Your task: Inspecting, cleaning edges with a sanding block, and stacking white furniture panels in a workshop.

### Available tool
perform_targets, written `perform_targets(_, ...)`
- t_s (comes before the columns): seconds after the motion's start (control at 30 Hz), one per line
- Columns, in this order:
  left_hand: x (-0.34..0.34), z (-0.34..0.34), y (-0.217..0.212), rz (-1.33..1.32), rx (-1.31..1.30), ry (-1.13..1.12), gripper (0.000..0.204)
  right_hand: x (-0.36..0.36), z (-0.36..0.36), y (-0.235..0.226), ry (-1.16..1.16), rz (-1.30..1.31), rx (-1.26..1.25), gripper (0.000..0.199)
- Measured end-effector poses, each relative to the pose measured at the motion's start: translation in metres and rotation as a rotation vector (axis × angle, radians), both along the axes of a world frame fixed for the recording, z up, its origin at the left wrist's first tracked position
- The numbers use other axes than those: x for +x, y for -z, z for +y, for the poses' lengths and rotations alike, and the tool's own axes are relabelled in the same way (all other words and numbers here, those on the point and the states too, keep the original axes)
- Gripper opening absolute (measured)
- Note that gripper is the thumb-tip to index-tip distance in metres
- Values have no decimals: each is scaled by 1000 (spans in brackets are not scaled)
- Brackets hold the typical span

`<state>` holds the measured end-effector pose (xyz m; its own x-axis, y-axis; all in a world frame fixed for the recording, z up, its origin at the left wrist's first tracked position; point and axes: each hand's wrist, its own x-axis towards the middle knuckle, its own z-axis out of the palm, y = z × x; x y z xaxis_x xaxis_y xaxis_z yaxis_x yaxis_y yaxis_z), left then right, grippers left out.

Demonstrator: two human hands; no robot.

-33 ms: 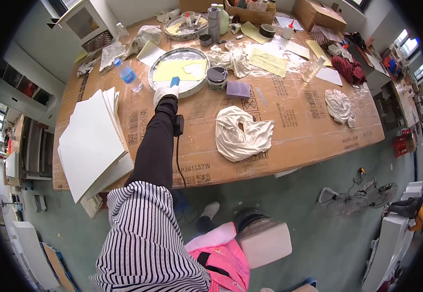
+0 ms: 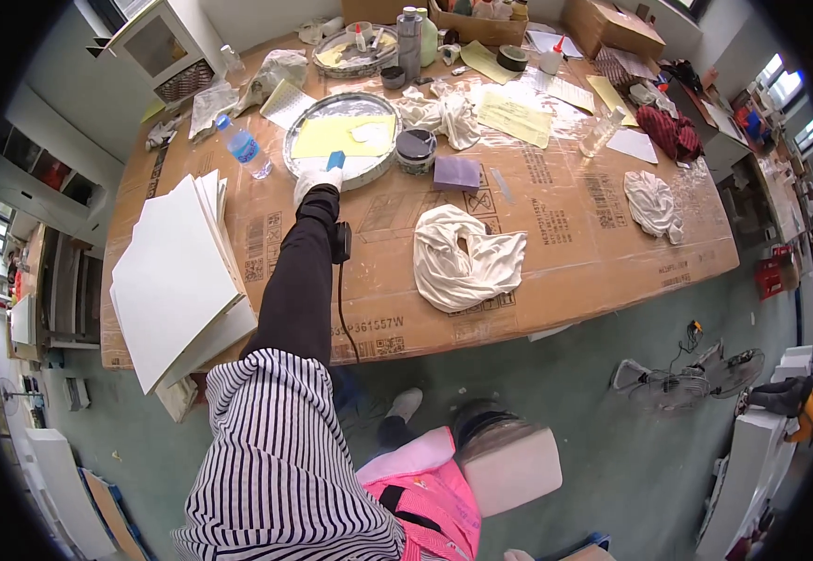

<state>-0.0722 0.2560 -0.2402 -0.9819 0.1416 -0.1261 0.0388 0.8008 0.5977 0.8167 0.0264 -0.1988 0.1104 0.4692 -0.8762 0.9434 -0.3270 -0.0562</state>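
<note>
My left arm reaches forward over the table in a black sleeve cover. My left hand (image 2: 311, 180), in a white glove, is closed at the near rim of a round shallow pan (image 2: 292, 140). A small blue block-shaped piece (image 2: 335, 160) sticks out from its fingers; its exact kind is unclear. In the pan lie a yellow sheet (image 2: 327, 136) and a patch of white paste (image 2: 369, 134). Right of the pan stand a dark-lidded jar (image 2: 416, 151) and a purple block (image 2: 458, 173). A water bottle (image 2: 244, 148) stands to its left. My right hand does not show.
White boards (image 2: 168, 271) are stacked at the table's left edge. Crumpled white cloths (image 2: 453, 271) lie on the cardboard-covered table (image 2: 369, 323). A second pan (image 2: 332, 62) and tall bottles (image 2: 409, 42) stand behind. Below are a stool (image 2: 509, 472) and fans (image 2: 682, 379).
</note>
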Motion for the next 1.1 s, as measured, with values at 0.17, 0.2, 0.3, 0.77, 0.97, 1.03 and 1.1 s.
perform_targets(0.17,30,-19,24,41,90,73,74,-48,34,-20,182,240,260,38)
perform_targets(0.2,44,-21,27,19,109,86,77,-52,36,-19,259,287,285,37)
perform_targets(0.3,126,-24,36,-45,201,277,73,-50,26,-12,372,330,293,39)
perform_targets(0.77,703,-172,36,-1176,-98,1605,33,31,-209,5,928,-43,166,93)
perform_targets(0.97,846,-301,98,139,-789,2936,41,108,-401,99,1119,-195,233,55)
perform_targets(1.03,885,-326,97,229,-912,3141,40,121,-466,144,1170,-126,157,51)
perform_targets(1.1,943,-331,89,636,-1078,3280,38,122,-522,188,1166,-107,115,55)
